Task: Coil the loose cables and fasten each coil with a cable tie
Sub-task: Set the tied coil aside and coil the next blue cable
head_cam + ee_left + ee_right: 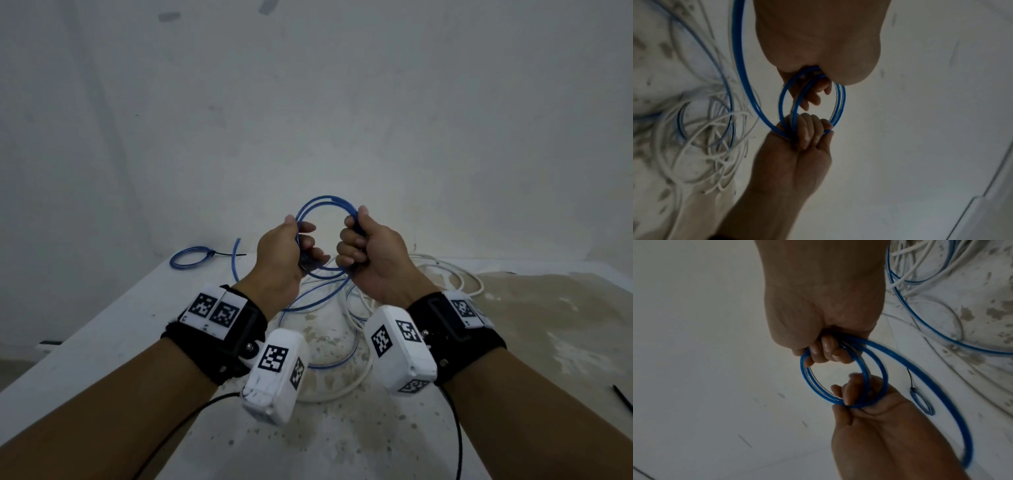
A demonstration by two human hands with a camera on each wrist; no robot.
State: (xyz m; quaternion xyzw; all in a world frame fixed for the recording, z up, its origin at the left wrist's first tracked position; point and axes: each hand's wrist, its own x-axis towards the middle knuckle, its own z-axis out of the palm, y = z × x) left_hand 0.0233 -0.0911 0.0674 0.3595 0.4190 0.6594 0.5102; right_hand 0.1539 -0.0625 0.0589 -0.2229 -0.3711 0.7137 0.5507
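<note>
Now your left hand (281, 253) and right hand (368, 250) each grip opposite sides of the upright blue coil (322, 205), loose tail trailing down toward the desk (102, 325) between them.

Blue cable (320, 202) in small multi-turn coil held upright between both hands, tail trailing down. Tied blue coil (190, 256) far left of hands. White cables (455, 274) tangled beneath.
</note>
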